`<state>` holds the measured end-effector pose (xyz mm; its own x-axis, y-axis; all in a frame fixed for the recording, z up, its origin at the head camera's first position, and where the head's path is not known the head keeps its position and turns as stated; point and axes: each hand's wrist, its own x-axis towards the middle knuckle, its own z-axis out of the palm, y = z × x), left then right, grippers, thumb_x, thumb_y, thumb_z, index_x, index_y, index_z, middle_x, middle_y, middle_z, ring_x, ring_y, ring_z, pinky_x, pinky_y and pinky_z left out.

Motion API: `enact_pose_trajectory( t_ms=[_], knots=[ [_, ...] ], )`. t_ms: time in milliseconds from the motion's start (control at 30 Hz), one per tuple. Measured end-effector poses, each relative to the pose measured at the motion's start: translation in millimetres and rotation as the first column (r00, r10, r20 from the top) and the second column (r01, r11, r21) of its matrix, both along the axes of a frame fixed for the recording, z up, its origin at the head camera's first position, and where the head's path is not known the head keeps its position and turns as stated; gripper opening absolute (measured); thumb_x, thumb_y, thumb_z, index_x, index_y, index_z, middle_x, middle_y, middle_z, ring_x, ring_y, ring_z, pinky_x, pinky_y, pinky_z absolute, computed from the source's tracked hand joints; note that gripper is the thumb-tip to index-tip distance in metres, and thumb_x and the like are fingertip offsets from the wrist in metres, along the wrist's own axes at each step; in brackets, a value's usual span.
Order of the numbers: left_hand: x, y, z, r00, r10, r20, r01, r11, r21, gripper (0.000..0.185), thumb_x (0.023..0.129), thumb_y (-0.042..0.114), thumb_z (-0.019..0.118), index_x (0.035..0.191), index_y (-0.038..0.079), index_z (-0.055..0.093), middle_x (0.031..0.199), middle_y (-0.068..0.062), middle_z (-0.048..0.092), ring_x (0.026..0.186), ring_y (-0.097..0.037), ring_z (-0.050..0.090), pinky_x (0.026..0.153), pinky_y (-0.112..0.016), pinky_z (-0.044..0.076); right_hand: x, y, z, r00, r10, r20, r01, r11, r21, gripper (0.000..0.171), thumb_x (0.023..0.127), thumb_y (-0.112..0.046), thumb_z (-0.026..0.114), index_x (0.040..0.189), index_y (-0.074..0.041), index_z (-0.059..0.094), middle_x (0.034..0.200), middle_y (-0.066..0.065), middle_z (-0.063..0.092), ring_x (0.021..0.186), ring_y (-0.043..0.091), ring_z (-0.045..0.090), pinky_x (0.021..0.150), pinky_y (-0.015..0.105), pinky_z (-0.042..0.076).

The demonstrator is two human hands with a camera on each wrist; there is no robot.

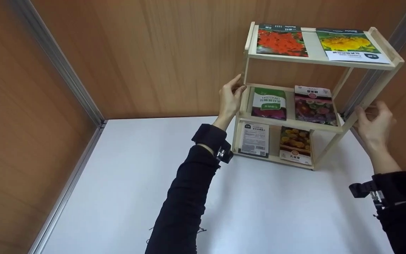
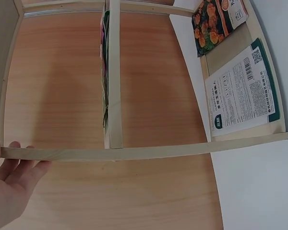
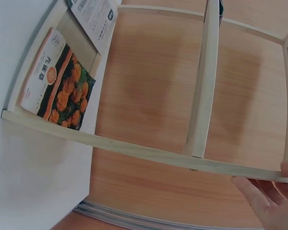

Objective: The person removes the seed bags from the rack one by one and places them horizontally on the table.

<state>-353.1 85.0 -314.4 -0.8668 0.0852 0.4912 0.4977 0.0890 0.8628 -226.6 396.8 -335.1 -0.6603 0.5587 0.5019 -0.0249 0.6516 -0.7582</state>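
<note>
A three-tier wooden shelf (image 1: 319,61) is upright at the back right of the white table. My left hand (image 1: 229,100) grips its left upright, thumb and fingers around the strip in the left wrist view. On the other side my right hand (image 1: 375,123) holds the right upright between thumb and fingers. The top tier bears a red-flower seed packet (image 1: 280,40) and a yellow-flower packet (image 1: 351,44). In the middle lie a green-and-white packet (image 1: 269,103) and a dark floral packet (image 1: 314,109). Below are a text-covered packet (image 1: 254,139) and an orange-flower packet (image 1: 295,144).
Wood-grain panels (image 1: 174,60) stand behind the table and at both sides. Metal strips (image 1: 65,74) run along the panel corners. The white table (image 1: 136,169) stretches to the left and in front of the shelf.
</note>
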Motion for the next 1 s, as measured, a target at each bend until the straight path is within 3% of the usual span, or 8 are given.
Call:
enact_pose_trajectory(
  t_ms=[233,433,733,900,1000],
  knots=[
    [-2.5,-3.0,-2.0,0.997,-0.042,-0.06,0.039,0.998,-0.054,0.036,0.083,-0.005,0.057,0.118,-0.007,0.052,0.093,-0.019,0.064,0.082,-0.016,0.061,0.07,-0.018,0.048,1.4,2.2,-0.1,1.0,-0.017,-0.001,0.017,0.999,0.043,0.031,0.085,-0.015,0.056,0.108,0.005,0.055,0.094,0.013,0.061,0.068,-0.013,0.048,0.061,0.007,0.043],
    [-6.1,-8.0,-0.4,0.992,-0.075,-0.105,0.065,0.993,-0.097,0.037,0.082,-0.004,0.057,0.118,-0.009,0.05,0.092,-0.021,0.064,0.082,-0.02,0.062,0.072,-0.02,0.048,-0.7,-0.2,1.0,1.0,0.023,-0.013,-0.023,1.0,-0.007,0.032,0.085,-0.013,0.057,0.11,0.007,0.051,0.09,0.014,0.059,0.063,-0.014,0.049,0.05,0.007,0.044],
    [-5.4,-10.7,-0.2,0.993,-0.075,-0.094,0.063,0.99,-0.13,0.038,0.083,-0.003,0.056,0.12,-0.009,0.048,0.093,-0.02,0.063,0.084,-0.022,0.062,0.074,-0.021,0.048,1.7,0.4,0.5,0.999,0.048,0.025,-0.048,0.999,0.009,0.032,0.086,-0.014,0.056,0.111,0.006,0.051,0.097,0.024,0.058,0.068,-0.01,0.051,0.053,0.008,0.045],
    [-4.7,-10.2,1.7,0.995,-0.071,-0.065,0.062,0.989,-0.131,0.039,0.084,-0.004,0.055,0.122,-0.008,0.047,0.097,-0.02,0.063,0.085,-0.021,0.062,0.075,-0.022,0.048,0.9,2.6,2.6,0.997,0.072,0.021,-0.073,0.997,0.039,0.031,0.086,-0.011,0.056,0.109,0.008,0.051,0.098,0.024,0.058,0.071,-0.001,0.056,0.053,0.007,0.045],
    [-4.2,-9.4,3.4,0.996,-0.074,-0.046,0.067,0.989,-0.128,0.039,0.085,-0.004,0.053,0.123,-0.008,0.045,0.1,-0.02,0.062,0.088,-0.02,0.061,0.076,-0.023,0.048,0.1,3.3,4.4,0.997,0.069,0.025,-0.071,0.996,0.062,0.03,0.086,-0.011,0.056,0.108,0.009,0.051,0.099,0.022,0.059,0.077,0.014,0.06,0.054,0.006,0.044]
  ],
)
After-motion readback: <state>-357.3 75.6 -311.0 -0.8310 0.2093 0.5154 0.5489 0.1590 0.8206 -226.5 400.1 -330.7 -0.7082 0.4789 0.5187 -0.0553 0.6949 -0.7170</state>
